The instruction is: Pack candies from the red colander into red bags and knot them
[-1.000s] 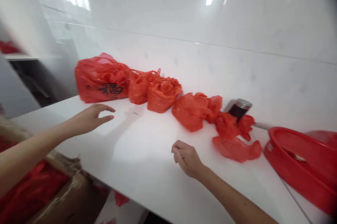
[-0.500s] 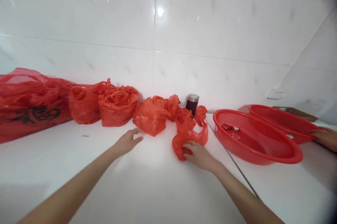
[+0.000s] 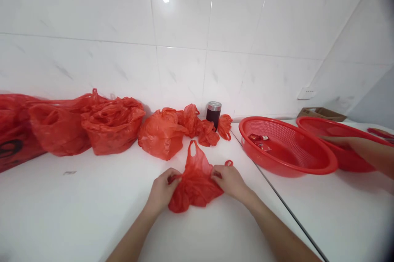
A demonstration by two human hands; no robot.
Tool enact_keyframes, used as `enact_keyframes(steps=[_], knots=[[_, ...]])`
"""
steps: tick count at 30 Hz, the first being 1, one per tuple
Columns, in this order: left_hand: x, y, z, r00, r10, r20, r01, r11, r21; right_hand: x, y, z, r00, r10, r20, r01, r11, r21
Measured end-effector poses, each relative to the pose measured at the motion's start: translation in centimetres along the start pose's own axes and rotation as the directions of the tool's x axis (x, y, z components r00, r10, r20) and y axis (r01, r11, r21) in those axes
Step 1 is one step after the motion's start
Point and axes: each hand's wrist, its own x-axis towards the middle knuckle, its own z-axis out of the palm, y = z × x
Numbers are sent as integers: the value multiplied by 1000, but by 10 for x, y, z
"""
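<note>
A thin red plastic bag [image 3: 195, 186] is held at its two sides just above the white table, one looped handle pointing toward the wall. My left hand [image 3: 164, 190] pinches its left edge, fingers closed on the plastic. On the opposite edge my right hand [image 3: 228, 178] grips it too, with a second handle loop poking up behind the fingers. Beyond it sit a bulging red bag [image 3: 161, 135] and several crumpled red bags [image 3: 208, 133]. What the held bag contains, if anything, I cannot make out.
A dark can with a silver lid [image 3: 213, 114] stands by the tiled wall. Filled red bags [image 3: 112, 131] line the left side. At right, a red plastic basket [image 3: 286, 147] holds small packets; another person's arm [image 3: 366, 151] reaches into a second red basket [image 3: 332, 124].
My right hand has brought the red bag nearer and to the left, away from the crumpled bags. My left hand has come over and taken its other edge. The other person's arm reaches further in.
</note>
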Motion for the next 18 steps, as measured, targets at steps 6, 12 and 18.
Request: enact_keyframes(steps=[6,12,18], knots=[[13,-11,-45,935,-109,-336,51,983,-178,3,16,-24,945,176,-277,-156,983,91],[-12,38,-39,833,318,-453,-268,948,173,-11,-21,-47,925,-123,-360,182,974,133],[-12,78,-16,688,577,440,-725,570,387,-32,-70,-73,837,-540,-88,546,814,198]])
